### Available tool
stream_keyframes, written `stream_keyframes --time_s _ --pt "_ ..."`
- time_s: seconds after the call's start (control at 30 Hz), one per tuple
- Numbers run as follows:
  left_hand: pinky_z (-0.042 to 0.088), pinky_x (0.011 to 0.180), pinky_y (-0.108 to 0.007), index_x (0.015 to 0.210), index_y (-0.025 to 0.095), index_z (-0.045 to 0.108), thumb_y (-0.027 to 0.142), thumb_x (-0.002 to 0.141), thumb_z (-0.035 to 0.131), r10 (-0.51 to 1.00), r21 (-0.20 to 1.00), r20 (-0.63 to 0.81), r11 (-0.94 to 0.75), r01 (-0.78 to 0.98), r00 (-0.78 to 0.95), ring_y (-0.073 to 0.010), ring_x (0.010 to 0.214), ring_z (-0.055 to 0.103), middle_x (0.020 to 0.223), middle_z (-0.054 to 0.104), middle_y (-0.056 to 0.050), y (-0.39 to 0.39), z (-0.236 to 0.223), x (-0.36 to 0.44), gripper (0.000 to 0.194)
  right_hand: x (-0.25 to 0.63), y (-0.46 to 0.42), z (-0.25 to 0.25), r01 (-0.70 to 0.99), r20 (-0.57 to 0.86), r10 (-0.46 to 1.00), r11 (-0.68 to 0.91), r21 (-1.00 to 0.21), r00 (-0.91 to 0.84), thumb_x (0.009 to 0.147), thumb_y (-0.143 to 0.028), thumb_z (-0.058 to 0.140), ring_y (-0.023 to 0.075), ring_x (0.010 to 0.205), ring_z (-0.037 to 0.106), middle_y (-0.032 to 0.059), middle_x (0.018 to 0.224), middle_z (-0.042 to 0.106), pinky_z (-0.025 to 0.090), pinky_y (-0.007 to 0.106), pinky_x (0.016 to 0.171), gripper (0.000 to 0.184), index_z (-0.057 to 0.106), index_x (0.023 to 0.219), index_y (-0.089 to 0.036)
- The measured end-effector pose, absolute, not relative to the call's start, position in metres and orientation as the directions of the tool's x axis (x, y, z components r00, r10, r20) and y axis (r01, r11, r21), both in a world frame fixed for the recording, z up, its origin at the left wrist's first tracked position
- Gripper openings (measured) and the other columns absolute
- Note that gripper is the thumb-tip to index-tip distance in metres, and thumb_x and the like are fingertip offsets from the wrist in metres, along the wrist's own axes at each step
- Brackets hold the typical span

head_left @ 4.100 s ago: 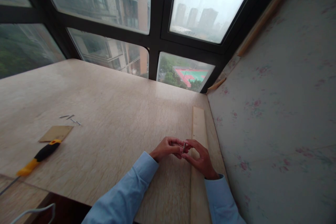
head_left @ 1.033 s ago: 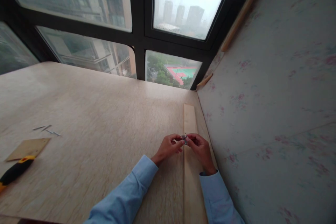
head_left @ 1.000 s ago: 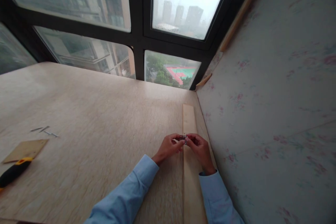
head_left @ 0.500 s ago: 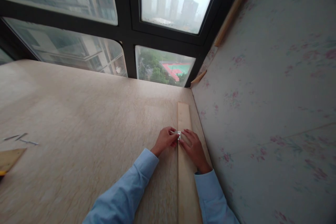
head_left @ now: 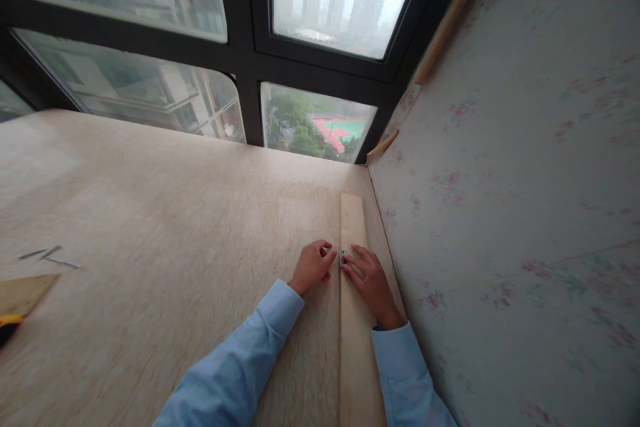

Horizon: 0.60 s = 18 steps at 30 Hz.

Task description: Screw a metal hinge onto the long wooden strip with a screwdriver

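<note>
At lower centre, the right hand (head_left: pixel 370 281) is touching a half-hidden metal fitting (head_left: pixel 341 258) on the wooden board (head_left: pixel 357 360), the curled left hand (head_left: pixel 311 268) is hovering beside it, neither hand's grip being clear, and the frame's left edge is cropping a yellow-and-black handle (head_left: pixel 9 327).

Left grip (head_left: pixel 312 268) curled, right grip (head_left: pixel 369 280) palm-down

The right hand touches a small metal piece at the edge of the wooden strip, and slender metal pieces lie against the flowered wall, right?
No: the head view shows the slender metal pieces at far left, near a brown piece. The right hand touches the small metal piece beside them? No: at the wooden strip.
</note>
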<state>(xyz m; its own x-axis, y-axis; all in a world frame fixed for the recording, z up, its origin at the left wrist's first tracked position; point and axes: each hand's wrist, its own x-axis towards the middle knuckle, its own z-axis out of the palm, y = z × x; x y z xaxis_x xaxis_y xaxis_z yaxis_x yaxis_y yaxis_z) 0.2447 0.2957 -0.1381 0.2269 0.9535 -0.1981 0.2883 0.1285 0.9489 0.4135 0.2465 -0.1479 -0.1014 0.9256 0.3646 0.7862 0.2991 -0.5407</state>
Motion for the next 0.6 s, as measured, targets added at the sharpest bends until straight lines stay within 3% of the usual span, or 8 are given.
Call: stream_keyframes --time_s 0.1,0.3,0.4,0.47,0.6 --pt "0.041 0.036 -0.020 0.102 0.011 0.064 0.034 0.085 0.054 0.968 0.951 -0.133 0.064 0.302 0.212 -0.0110 0.037 0.056 0.062 0.063 -0.001 0.293 -0.141 0.242 0.030 0.413 0.246 -0.148 0.783 0.365 0.927 0.292 -0.550 -0.090 0.088 -0.030 0.059 0.0267 0.119 0.054 0.0132 0.126 0.062 0.044 0.050 0.103 0.024 0.073 0.105 -0.021" --pt "0.044 0.042 -0.019 0.103 0.011 0.063 0.030 0.082 0.056 0.945 0.972 -0.131 0.064 0.225 0.301 -0.0109 0.046 0.061 0.074 0.066 -0.003 0.286 -0.141 0.240 0.029 0.415 0.248 -0.147 0.756 0.349 0.934 0.281 -0.591 -0.074 0.090 -0.034 0.054 0.0255 0.120 0.054 0.0113 0.127 0.062 0.042 0.049 0.105 0.027 0.071 0.108 -0.022" --pt "0.045 0.044 -0.020 0.105 0.011 0.063 0.031 0.080 0.058 0.947 0.972 -0.118 0.049 0.230 0.299 -0.0110 0.047 0.061 0.077 0.066 -0.003 0.283 -0.141 0.239 0.032 0.420 0.249 -0.150 0.756 0.359 0.933 0.225 -0.614 0.014 0.091 -0.037 0.051 0.0261 0.123 0.051 0.0128 0.129 0.060 0.039 0.050 0.108 0.033 0.067 0.114 -0.020" --pt "0.046 0.046 -0.020 0.106 0.012 0.064 0.032 0.079 0.059 0.950 0.968 -0.087 0.010 0.253 0.299 -0.0114 0.050 0.062 0.078 0.067 -0.004 0.281 -0.142 0.238 0.033 0.423 0.249 -0.156 0.761 0.357 0.929 0.164 -0.628 0.094 0.088 -0.043 0.055 0.0285 0.127 0.048 0.0155 0.134 0.055 0.036 0.053 0.109 0.043 0.060 0.122 -0.018" --pt "0.049 0.056 -0.022 0.109 0.014 0.064 0.028 0.076 0.062 0.939 0.943 -0.033 -0.084 0.322 0.343 -0.0141 0.059 0.064 0.076 0.071 -0.005 0.274 -0.145 0.234 0.036 0.426 0.245 -0.174 0.772 0.230 0.968 0.069 -0.632 0.102 0.070 -0.054 0.071 0.0353 0.141 0.028 0.0211 0.151 0.031 0.028 0.056 0.112 0.089 0.037 0.142 -0.015"
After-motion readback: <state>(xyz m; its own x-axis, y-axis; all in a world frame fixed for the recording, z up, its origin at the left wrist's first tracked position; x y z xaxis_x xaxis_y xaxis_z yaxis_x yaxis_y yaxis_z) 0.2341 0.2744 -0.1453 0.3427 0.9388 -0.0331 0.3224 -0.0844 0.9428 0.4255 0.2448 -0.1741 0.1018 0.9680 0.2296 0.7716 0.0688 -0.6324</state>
